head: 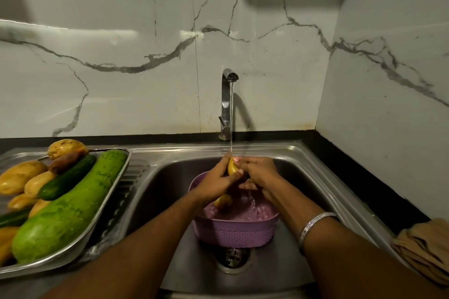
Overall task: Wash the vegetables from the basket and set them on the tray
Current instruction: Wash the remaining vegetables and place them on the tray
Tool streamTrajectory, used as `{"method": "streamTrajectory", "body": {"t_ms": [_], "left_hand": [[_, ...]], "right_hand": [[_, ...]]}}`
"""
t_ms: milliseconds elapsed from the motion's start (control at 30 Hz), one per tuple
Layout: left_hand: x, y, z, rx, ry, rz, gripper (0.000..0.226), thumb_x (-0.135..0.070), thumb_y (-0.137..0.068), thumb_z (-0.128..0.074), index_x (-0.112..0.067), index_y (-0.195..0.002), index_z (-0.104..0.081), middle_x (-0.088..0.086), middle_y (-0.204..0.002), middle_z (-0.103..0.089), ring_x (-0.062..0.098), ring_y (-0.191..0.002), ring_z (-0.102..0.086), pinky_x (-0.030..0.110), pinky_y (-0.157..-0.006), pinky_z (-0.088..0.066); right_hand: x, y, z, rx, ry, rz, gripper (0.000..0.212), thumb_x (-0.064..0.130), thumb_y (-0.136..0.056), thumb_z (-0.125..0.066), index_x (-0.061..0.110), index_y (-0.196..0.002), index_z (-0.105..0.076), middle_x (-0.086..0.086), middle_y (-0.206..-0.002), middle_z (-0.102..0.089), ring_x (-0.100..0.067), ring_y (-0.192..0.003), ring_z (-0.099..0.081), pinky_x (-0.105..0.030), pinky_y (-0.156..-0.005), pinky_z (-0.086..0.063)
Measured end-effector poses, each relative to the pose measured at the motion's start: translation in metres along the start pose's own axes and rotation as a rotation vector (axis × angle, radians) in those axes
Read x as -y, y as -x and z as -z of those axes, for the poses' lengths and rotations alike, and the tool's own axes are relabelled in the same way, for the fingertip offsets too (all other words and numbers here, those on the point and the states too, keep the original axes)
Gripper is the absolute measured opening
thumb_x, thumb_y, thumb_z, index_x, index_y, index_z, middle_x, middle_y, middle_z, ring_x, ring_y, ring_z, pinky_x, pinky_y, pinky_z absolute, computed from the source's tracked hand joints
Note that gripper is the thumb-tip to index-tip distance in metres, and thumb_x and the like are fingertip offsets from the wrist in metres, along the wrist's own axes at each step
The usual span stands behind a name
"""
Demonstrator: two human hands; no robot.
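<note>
**Potato under the tap, tray nearly full**

Both hands hold one small yellow-skinned potato (232, 167) in the stream falling from the chrome tap (227, 104). The left hand (220, 181) wraps it from the left with fingers curled and the thumb across its front; the right hand (258, 173) curls over it from the right, fingertips on its top. The potato sits above the lilac woven-pattern plastic basket (237, 230), which stands in the stainless steel sink (167, 192) over the drain and holds pooled water. A second yellow potato (223, 201) lies in the basket just below the left wrist, partly hidden.

On the draining board to the left, the shallow steel tray (109, 204) carries a big pale-green bottle gourd (70, 204), a dark green cucumber (66, 181) and several potatoes (29, 178), so the task looks close to its end.

The potato is probably firm and fairly light, and hard to bruise, but its wet skin will be slippery; a full wrap around the middle, as now, seems safer than a fingertip pinch. If dropped it would likely land in the basket. On the tray, it needs a low gap between the others so it does not roll.

A folded tan cloth (424, 247) rests on the dark tabletop at the right.
</note>
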State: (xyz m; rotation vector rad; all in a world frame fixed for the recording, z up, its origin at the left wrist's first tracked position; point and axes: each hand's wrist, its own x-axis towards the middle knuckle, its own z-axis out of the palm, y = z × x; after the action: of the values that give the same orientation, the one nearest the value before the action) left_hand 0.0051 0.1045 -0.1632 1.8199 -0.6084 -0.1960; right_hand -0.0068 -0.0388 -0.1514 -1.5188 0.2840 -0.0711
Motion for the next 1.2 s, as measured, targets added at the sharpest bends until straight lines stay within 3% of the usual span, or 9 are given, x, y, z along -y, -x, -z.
{"method": "streamTrajectory", "body": {"t_ms": [100, 167, 333, 400, 533, 633, 900, 1067, 1200], "left_hand": [[0.003, -0.005, 0.003, 0.050, 0.146, 0.076, 0.076, 0.004, -0.096, -0.051, -0.027, -0.156, -0.016, -0.001, -0.135, -0.050, 0.020, -0.123, -0.055, 0.025, -0.096, -0.053], [0.000, -0.009, -0.005, -0.020, 0.137, 0.090, 0.079, -0.009, -0.093, -0.057, -0.022, -0.159, -0.014, 0.010, -0.146, -0.045, 0.030, -0.131, -0.051, 0.038, -0.107, -0.048], [-0.014, -0.009, -0.039, -0.181, 0.370, 0.111, 0.032, -0.022, -0.106, -0.045, -0.005, -0.132, -0.051, 0.013, -0.121, -0.064, 0.022, -0.109, -0.064, 0.016, -0.076, -0.055], [-0.013, -0.012, -0.045, -0.241, 0.426, 0.141, 0.046, -0.041, -0.106, -0.040, -0.006, -0.127, -0.061, 0.016, -0.119, -0.069, 0.026, -0.112, -0.067, 0.026, -0.086, -0.057], [-0.007, -0.015, -0.027, -0.265, 0.568, 0.260, 0.081, -0.068, -0.100, -0.024, -0.004, -0.117, -0.070, 0.022, -0.111, -0.073, 0.027, -0.103, -0.072, 0.029, -0.070, -0.060], [0.003, -0.017, -0.010, -0.288, 0.583, 0.316, 0.090, -0.080, -0.091, -0.021, -0.010, -0.121, -0.069, 0.018, -0.116, -0.073, 0.028, -0.109, -0.070, 0.040, -0.086, -0.059], [-0.018, -0.011, -0.022, -0.461, 0.312, 0.129, 0.071, -0.067, -0.100, -0.021, -0.021, -0.106, -0.074, 0.001, -0.100, -0.074, 0.012, -0.098, -0.068, 0.023, -0.076, -0.049], [-0.005, -0.018, -0.012, -0.403, 0.242, 0.204, 0.064, -0.059, -0.104, -0.026, -0.015, -0.101, -0.072, 0.009, -0.101, -0.075, 0.020, -0.102, -0.070, 0.045, -0.101, -0.053], [-0.005, -0.014, -0.016, -0.368, 0.288, 0.270, 0.065, -0.055, -0.106, -0.023, -0.011, -0.107, -0.072, 0.012, -0.103, -0.075, 0.021, -0.103, -0.070, 0.045, -0.103, -0.052]], "right_hand": [[0.000, 0.001, -0.006, 0.006, 0.009, -0.007, 0.021, 0.026, -0.092, -0.075, 0.013, -0.109, -0.076, -0.011, -0.092, -0.075, -0.019, -0.071, -0.070, -0.024, -0.048, -0.055], [-0.001, 0.000, -0.008, -0.035, -0.085, -0.020, 0.021, 0.024, -0.091, -0.076, 0.009, -0.106, -0.077, -0.011, -0.085, -0.075, -0.019, -0.068, -0.071, -0.024, -0.047, -0.055], [-0.003, -0.009, -0.004, -0.202, -0.135, 0.005, 0.012, 0.023, -0.090, -0.076, 0.014, -0.098, -0.078, -0.012, -0.089, -0.077, -0.024, -0.081, -0.075, -0.031, -0.063, -0.060], [-0.002, -0.011, -0.003, -0.196, -0.054, 0.032, 0.011, 0.022, -0.091, -0.074, 0.016, -0.099, -0.079, -0.011, -0.091, -0.078, -0.021, -0.078, -0.073, -0.026, -0.050, -0.053], [-0.001, -0.003, -0.005, -0.033, 0.089, 0.088, 0.012, 0.019, -0.092, -0.075, 0.019, -0.104, -0.077, -0.007, -0.101, -0.076, -0.021, -0.088, -0.074, -0.027, -0.058, -0.060], [-0.002, 0.001, -0.007, 0.030, 0.122, 0.135, 0.027, 0.023, -0.087, -0.080, 0.017, -0.113, -0.075, -0.005, -0.108, -0.072, -0.025, -0.094, -0.074, -0.028, -0.061, -0.062], [-0.010, -0.017, -0.006, -0.129, 0.379, 0.282, 0.018, 0.031, -0.088, -0.078, 0.033, -0.106, -0.077, 0.005, -0.098, -0.078, -0.015, -0.086, -0.074, -0.043, -0.074, -0.065], [-0.004, -0.011, -0.011, -0.150, 0.399, 0.353, 0.030, 0.034, -0.082, -0.084, 0.030, -0.111, -0.076, 0.007, -0.103, -0.077, -0.013, -0.091, -0.074, -0.041, -0.078, -0.064], [-0.009, -0.010, -0.007, -0.150, 0.346, 0.283, 0.032, 0.030, -0.084, -0.082, 0.026, -0.115, -0.075, 0.003, -0.107, -0.075, -0.017, -0.094, -0.072, -0.040, -0.074, -0.065]]}}
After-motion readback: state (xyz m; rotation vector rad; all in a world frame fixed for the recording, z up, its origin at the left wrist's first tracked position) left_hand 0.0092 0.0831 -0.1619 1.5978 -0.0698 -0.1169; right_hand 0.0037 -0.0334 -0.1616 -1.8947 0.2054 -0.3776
